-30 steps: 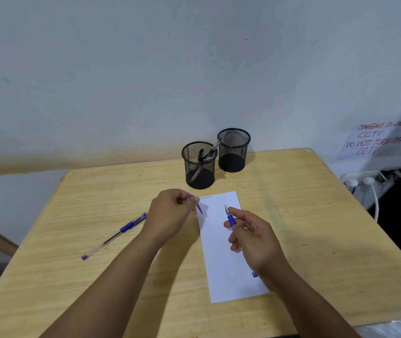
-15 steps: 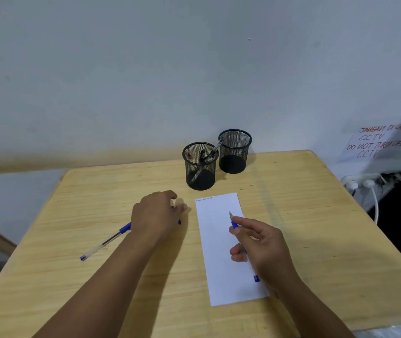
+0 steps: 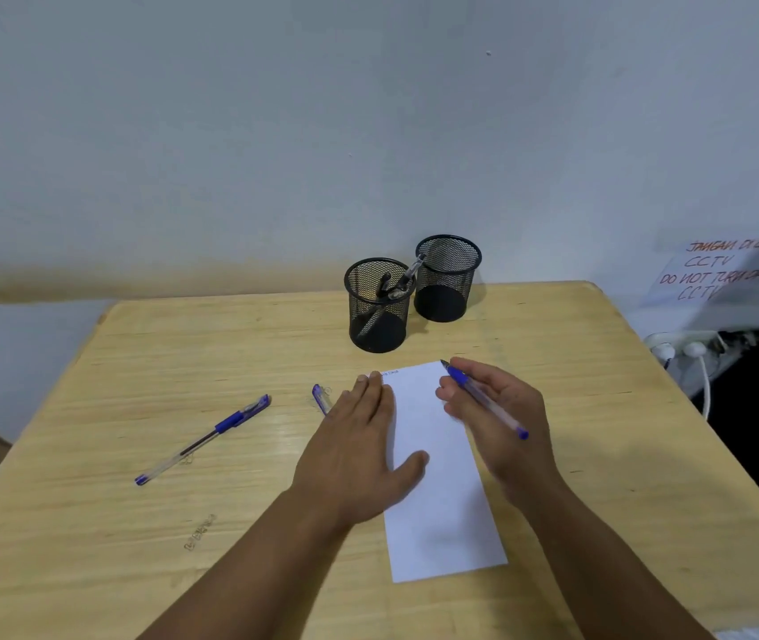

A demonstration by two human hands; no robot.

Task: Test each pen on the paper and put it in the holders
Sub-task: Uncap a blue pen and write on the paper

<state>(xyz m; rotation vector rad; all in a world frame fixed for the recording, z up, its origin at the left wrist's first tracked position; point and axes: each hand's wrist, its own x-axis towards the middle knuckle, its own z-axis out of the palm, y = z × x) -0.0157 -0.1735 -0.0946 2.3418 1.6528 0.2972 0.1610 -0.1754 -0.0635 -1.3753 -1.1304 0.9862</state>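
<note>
My right hand (image 3: pixel 495 418) grips an uncapped blue pen (image 3: pixel 488 401), its tip at the top right corner of the white paper strip (image 3: pixel 442 515). Flat on the paper's left edge lies my left hand (image 3: pixel 359 450), fingers straight, pressing it down. The pen's blue cap (image 3: pixel 320 397) rests on the table just left of that hand. A second capped blue pen (image 3: pixel 204 438) lies further left. Two black mesh holders stand at the back: the left holder (image 3: pixel 377 307) has pens in it, the right holder (image 3: pixel 447 279) looks empty.
The wooden table (image 3: pixel 137 547) stands against a white wall. To the right are a handwritten CCTV notice (image 3: pixel 719 274) and a power strip with white plugs and cables (image 3: pixel 691 353). A faint mark (image 3: pixel 200 533) shows on the table front left.
My left hand set the cap down on the table and moved right, flat onto the paper. My right hand carried the pen up to the paper's top right corner.
</note>
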